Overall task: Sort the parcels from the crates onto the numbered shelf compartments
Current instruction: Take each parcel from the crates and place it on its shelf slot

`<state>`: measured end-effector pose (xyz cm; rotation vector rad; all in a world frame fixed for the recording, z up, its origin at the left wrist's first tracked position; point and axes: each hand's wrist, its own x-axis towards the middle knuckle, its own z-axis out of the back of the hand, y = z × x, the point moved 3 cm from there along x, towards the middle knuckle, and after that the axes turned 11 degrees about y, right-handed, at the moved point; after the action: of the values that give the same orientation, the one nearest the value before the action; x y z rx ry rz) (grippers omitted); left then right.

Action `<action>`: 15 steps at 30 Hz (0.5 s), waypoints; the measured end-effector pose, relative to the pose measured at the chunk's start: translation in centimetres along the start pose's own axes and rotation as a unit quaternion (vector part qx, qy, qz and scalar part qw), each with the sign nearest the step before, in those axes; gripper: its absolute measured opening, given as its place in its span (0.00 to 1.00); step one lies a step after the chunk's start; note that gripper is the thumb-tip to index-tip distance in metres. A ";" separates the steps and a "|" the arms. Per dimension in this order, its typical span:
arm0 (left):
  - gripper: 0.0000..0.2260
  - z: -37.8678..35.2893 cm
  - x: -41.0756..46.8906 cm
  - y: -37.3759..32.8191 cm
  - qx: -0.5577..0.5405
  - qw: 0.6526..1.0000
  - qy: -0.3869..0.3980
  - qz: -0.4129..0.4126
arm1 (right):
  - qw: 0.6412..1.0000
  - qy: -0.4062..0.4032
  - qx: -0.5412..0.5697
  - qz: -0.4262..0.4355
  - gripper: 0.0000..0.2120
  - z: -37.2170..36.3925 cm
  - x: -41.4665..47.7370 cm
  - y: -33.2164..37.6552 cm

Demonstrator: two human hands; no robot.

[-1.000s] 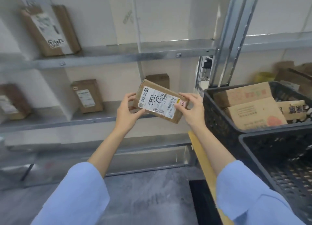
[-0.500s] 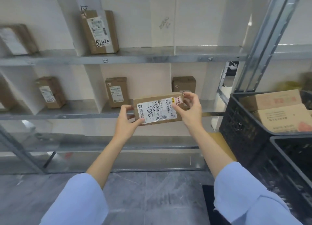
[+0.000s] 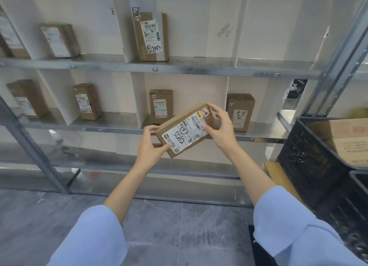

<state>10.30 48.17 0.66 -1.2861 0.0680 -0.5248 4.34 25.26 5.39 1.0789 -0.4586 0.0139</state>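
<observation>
Parcel [image 3: 186, 131] is held tilted in mid-air, in front of the middle shelf [image 3: 99, 129], label face toward the camera. Left hand [image 3: 150, 146] grips its lower corner, thumb on the label and fingers curled behind. Right hand [image 3: 221, 126] pinches the upper end, thumb on the face and fingers over the top edge. Corner tag [image 3: 205, 112] seems to read 1-4. Edge marker [image 3: 155, 69] on the upper shelf reads 1-3; the next marker [image 3: 276, 74] to its right is too small to read.

Likely risks:
- Misfiling: the scrawled number resembles the one on the upright box [image 3: 151, 36] above marker 1-3 and could draw the parcel there.
- Slipping: both holds are at the ends only, so letting go with one hand to reach up may drop it.
- Knocking over the standing box [image 3: 240, 112] just behind.
</observation>
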 end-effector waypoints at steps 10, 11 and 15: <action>0.24 3.3 -0.3 1.4 0.034 0.999 -0.005 -0.001 | 1.000 0.020 -0.009 0.014 0.31 -4.1 2.9 2.3; 0.25 3.6 -0.1 1.4 0.039 0.999 -0.007 -0.005 | 1.000 0.011 -0.011 0.018 0.31 -4.2 3.2 2.6; 0.26 4.3 0.9 1.3 0.039 0.999 -0.027 -0.007 | 0.999 -0.019 0.029 0.028 0.33 -4.6 4.5 3.2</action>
<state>12.97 51.91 0.92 -1.2255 -0.0071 -0.5002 9.32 29.74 8.01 1.1243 -0.5241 0.0564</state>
